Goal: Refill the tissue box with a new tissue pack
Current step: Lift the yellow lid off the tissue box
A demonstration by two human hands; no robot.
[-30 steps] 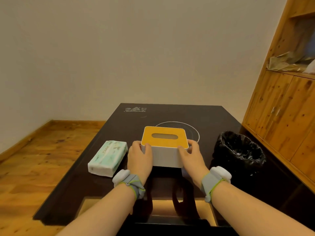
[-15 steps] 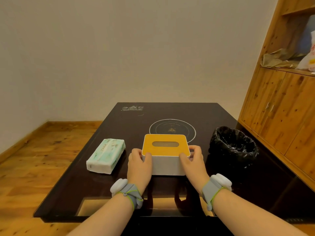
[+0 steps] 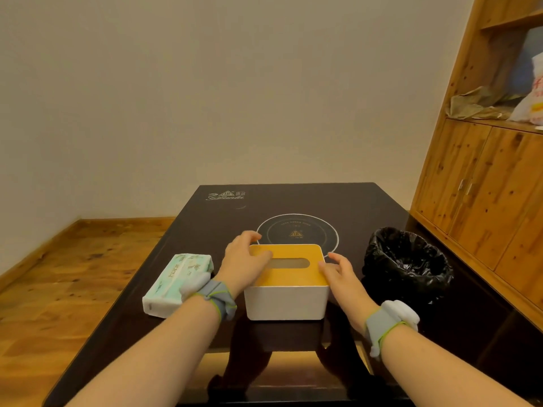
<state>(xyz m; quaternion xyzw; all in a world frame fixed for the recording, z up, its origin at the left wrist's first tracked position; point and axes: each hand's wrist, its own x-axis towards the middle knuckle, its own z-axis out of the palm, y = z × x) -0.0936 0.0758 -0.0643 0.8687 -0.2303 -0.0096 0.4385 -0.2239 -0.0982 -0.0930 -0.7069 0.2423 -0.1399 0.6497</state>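
Note:
A white tissue box [image 3: 286,302] with a yellow slotted lid [image 3: 293,279] stands on the dark glossy table [image 3: 308,198], near its front. My left hand [image 3: 244,262] grips the lid's left end, thumb on top and fingers curled round the far left corner. My right hand [image 3: 342,277] holds the lid's right edge, thumb on the top and fingers down the side. The slot shows no tissue. A green-and-white tissue pack [image 3: 176,277] lies flat on the table just left of my left wrist, still wrapped.
A black-lined waste bin [image 3: 407,265] stands right of the box, close to my right hand. A round hob ring [image 3: 296,233] is printed on the table behind the box. A wooden cabinet [image 3: 484,195] lines the right wall; wooden floor lies to the left.
Both hands have moved up from the box's near side walls to the lid's ends. The box sits a little nearer to me and the view has tilted.

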